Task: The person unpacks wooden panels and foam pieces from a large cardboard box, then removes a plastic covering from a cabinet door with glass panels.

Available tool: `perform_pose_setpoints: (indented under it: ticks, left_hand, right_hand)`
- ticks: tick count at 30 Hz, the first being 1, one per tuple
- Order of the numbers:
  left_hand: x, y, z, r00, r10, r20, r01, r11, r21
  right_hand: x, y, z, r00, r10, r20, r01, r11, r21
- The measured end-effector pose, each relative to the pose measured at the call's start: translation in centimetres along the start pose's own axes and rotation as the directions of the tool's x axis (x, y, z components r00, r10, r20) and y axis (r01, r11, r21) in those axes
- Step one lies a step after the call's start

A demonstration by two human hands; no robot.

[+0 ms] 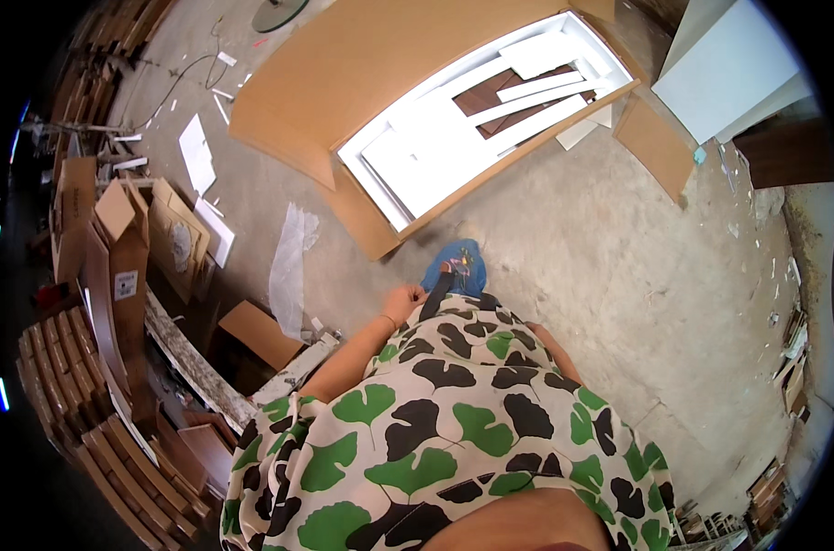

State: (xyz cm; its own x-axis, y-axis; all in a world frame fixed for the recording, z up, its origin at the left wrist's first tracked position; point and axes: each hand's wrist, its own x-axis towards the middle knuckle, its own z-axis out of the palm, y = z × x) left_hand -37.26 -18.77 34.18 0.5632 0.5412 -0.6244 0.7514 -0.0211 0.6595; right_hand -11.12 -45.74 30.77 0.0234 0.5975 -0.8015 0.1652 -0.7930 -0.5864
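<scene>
My left hand [405,301] is low beside my left hip, next to a dark strip [437,296] at the hem of my leaf-print shirt. Its fingers are curled together; what they hold, if anything, is too small to make out. Of my right arm [555,352] only the forearm shows at my side, and the hand is hidden behind the shirt. In front of me on the floor lies a long open cardboard box [371,213]. White foam [426,156] lines it, with white strips [541,89] lying over brown panels [479,99].
A blue-covered foot [469,257] stands near the box. Clear plastic wrap [290,266] and white foam scraps [197,154] lie to the left, beside folded cardboard [178,239] and stacked brown panels [63,358]. A cardboard sheet [654,151] and large white panels [729,78] are at far right.
</scene>
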Motion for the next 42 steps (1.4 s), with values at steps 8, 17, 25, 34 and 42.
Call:
perform_pose_setpoints:
  ticks: [8, 17, 25, 34, 42]
  left_hand:
    - [11.6, 13.7, 0.4, 0.934, -0.233, 0.272, 0.293, 0.934, -0.206]
    - [27.9, 14.0, 3.2, 0.87, -0.433, 0.236, 0.489, 0.695, -0.527]
    - [42.8, -4.4, 2.7, 0.704, -0.673, -0.226, 0.606, 0.736, -0.303]
    - [54.7, -13.0, 6.9, 0.49, -0.817, -0.304, 0.6, 0.57, -0.562]
    - [55.8, -11.6, 6.2, 0.463, -0.88, -0.105, 0.62, 0.406, -0.671]
  right_hand:
    - [4.3, 8.5, -13.6, 0.996, -0.089, -0.018, 0.088, 0.995, -0.041]
    - [16.8, -6.5, -41.5, 0.976, 0.106, -0.189, -0.201, 0.771, -0.605]
    - [47.1, -11.7, -56.3, 0.983, -0.176, -0.044, 0.042, 0.454, -0.89]
    - [70.0, -12.0, -58.3, 0.964, -0.267, -0.004, -0.017, -0.044, -0.999]
    - [72.1, -8.7, -56.1, 0.886, -0.431, 0.172, 0.184, -0.013, -0.983]
